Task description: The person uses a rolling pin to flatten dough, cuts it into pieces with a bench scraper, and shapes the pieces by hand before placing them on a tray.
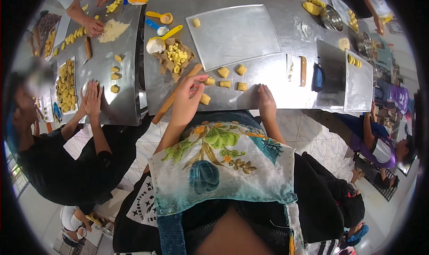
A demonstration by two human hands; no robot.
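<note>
My left hand (189, 98) hovers over the near edge of the steel table, thumb apart from the fingers. Its fingertips are close to a small yellow dough piece (209, 81); whether they touch it I cannot tell. Another dough piece (205, 99) lies beside the thumb. Several more pieces, among them a cut dough piece (241, 86), sit between my hands. A wooden rolling pin (166, 108) lies slanted to the left of my left hand. At the table edge my right hand (267, 104) rests with fingers stretched out, holding nothing.
A metal baking sheet (237, 40) with one dough piece lies ahead. Left of it are yellow cubes (177, 57) on brown paper and measuring scoops (161, 30). A wooden-handled scraper (303, 71) lies to the right. A co-worker's hands (92, 98) press together at the left table.
</note>
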